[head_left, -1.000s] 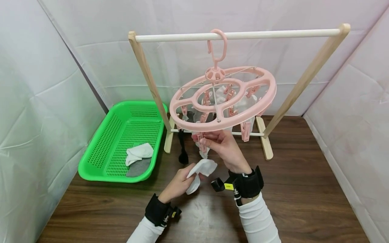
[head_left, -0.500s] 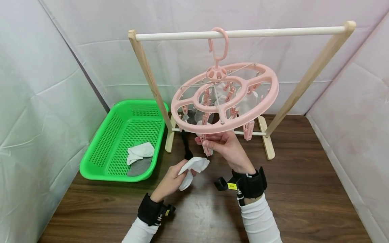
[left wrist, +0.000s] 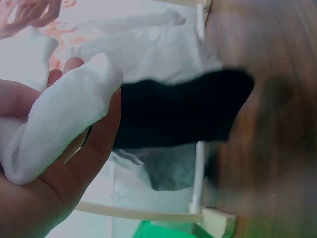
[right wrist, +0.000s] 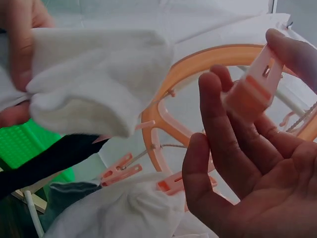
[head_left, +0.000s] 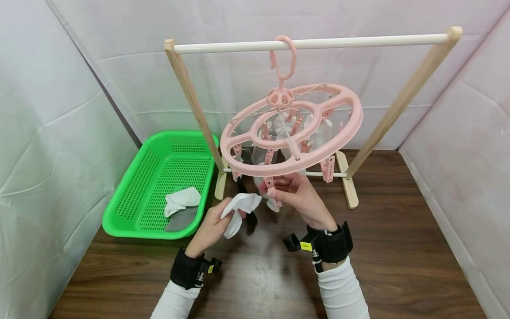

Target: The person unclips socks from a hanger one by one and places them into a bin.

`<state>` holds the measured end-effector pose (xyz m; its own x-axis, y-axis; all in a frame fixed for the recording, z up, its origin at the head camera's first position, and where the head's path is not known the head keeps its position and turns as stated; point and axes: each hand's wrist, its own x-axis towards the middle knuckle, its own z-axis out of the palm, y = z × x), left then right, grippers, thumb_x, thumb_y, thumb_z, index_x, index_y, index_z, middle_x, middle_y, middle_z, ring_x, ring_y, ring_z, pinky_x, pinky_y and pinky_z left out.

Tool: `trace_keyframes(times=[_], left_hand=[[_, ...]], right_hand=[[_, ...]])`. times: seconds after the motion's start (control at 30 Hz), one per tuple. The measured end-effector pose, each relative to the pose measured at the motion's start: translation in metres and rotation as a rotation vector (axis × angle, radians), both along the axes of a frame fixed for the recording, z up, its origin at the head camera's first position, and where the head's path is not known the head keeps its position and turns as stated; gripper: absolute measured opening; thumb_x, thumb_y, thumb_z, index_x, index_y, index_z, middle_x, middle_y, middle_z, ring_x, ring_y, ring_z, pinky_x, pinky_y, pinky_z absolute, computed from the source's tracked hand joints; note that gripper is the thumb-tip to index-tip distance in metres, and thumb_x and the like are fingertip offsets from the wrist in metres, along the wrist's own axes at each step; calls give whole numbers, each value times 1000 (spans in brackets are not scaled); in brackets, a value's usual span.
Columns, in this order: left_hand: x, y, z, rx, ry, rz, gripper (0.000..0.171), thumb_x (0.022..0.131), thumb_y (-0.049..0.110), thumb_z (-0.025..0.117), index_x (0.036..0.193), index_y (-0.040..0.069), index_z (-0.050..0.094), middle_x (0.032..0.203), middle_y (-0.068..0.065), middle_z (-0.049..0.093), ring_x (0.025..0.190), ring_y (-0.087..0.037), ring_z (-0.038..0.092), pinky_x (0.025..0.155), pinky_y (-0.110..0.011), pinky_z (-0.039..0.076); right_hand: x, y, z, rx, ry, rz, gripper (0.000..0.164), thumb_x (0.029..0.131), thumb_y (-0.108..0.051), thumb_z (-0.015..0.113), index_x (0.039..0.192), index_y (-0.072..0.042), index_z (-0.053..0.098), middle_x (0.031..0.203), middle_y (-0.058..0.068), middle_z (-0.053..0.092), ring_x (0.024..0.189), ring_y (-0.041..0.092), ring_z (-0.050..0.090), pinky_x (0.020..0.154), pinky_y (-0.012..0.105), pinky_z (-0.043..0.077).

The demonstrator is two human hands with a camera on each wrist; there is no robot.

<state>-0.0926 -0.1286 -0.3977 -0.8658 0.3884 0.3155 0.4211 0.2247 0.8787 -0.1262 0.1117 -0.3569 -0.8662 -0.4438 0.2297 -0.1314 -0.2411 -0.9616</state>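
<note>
My left hand [head_left: 211, 226] grips a folded white sock [head_left: 243, 203], whose opening faces right in the right wrist view. Beneath the front rim of a round pink clip hanger [head_left: 342, 137], my right hand [head_left: 299, 195] pinches a pink clothespin [right wrist: 255, 91] between thumb and fingers. The sock and this clothespin are apart. A black sock [left wrist: 183, 109] dangles from the hanger just behind the left hand. Beyond it hang a grey sock [left wrist: 171, 168] and several white socks [left wrist: 153, 52], partly hidden by the ring.
The hanger's hook [head_left: 294, 66] is over a white rod [head_left: 366, 42] on a wooden stand [head_left: 402, 99]. At left, a green basket [head_left: 113, 228] holds a white sock [head_left: 183, 200] and a grey one [head_left: 181, 220]. Fabric walls enclose the wooden table [head_left: 406, 248].
My left hand has moved left and slightly away from me with the white sock. The right hand keeps its pinch on the clothespin, shifting only slightly, and the hanger sways a little.
</note>
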Motion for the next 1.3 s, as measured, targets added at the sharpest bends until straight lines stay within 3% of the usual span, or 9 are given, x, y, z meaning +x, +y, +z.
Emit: trace_keyframes(times=[0.07,0.17,0.33,0.63,0.87,1.3], left_hand=[[-2,-3,3,-1,6,12,21,96,-14,41,103,-6,59,90,-22,65,80,-36,61,69,-32,47],[-9,-10,-3,4,12,19,23,98,-12,40,107,-5,59,91,-22,66,85,-35,61,73,-35,47],[-20,-21,-14,15,37,19,24,100,-8,39,111,-1,60,95,-17,67,89,-30,62,74,-33,46],[-25,-38,-1,-8,68,46,22,101,-3,42,108,4,62,95,-13,67,89,-24,60,74,-29,44],[-28,-57,7,-67,106,117,23,100,-4,43,108,3,63,93,-12,68,86,-23,61,71,-28,44],[-35,-86,20,-192,183,197,22,97,-10,45,106,0,63,92,-11,68,81,-24,60,67,-26,44]], right_hand=[[1,0,-1,0,0,13,33,90,-5,68,120,2,59,105,14,68,98,23,65,77,28,51],[3,1,-3,-1,-1,22,35,90,-6,68,122,3,57,104,13,69,101,25,65,84,32,50],[5,2,-9,30,21,24,33,91,-5,67,121,5,57,102,15,69,99,28,66,80,32,51],[7,8,-20,88,11,-7,28,92,-5,65,119,1,59,102,16,67,96,28,65,79,32,51],[10,15,-28,135,-21,-23,30,92,-7,66,121,2,59,102,15,67,97,40,62,78,31,49],[14,20,-36,137,-37,-32,31,92,-7,66,119,7,57,102,15,67,97,31,65,84,35,51]])
